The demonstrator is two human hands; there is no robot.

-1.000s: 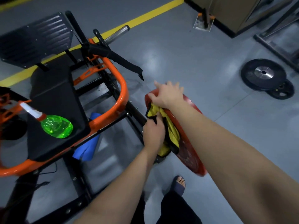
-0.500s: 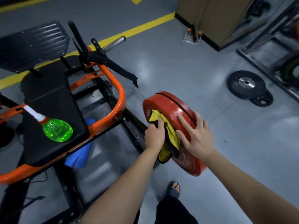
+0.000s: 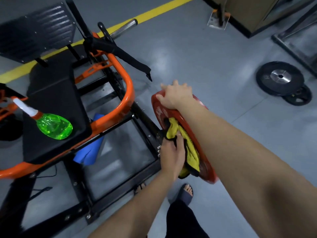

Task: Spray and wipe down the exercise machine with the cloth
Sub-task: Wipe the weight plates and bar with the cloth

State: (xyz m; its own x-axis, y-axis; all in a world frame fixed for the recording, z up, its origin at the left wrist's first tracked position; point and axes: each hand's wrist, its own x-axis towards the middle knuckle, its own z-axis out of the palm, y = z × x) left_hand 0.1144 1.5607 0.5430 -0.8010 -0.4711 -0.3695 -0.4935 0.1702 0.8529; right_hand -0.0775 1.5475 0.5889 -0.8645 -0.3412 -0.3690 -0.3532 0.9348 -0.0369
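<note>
One red plate (image 3: 159,109) stands on the grey floor (image 3: 205,57), right hand (image 3: 176,97) clasping its rim, left hand (image 3: 171,153) gripping one yellow cloth (image 3: 190,148) against its face; left of it the machine (image 3: 128,93) bearing one bottle (image 3: 54,126), right two black plates (image 3: 281,78)

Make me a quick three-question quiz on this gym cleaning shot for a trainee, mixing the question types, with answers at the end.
1. Multiple choice: where does the bottle lie?
A. on the floor
B. on the black seat
C. in a hand

2. True or false: the left hand holds the yellow cloth against the face of the red plate.

3. Short answer: which hand holds the plate's top edge?

Key
1. B
2. True
3. The right hand
</note>
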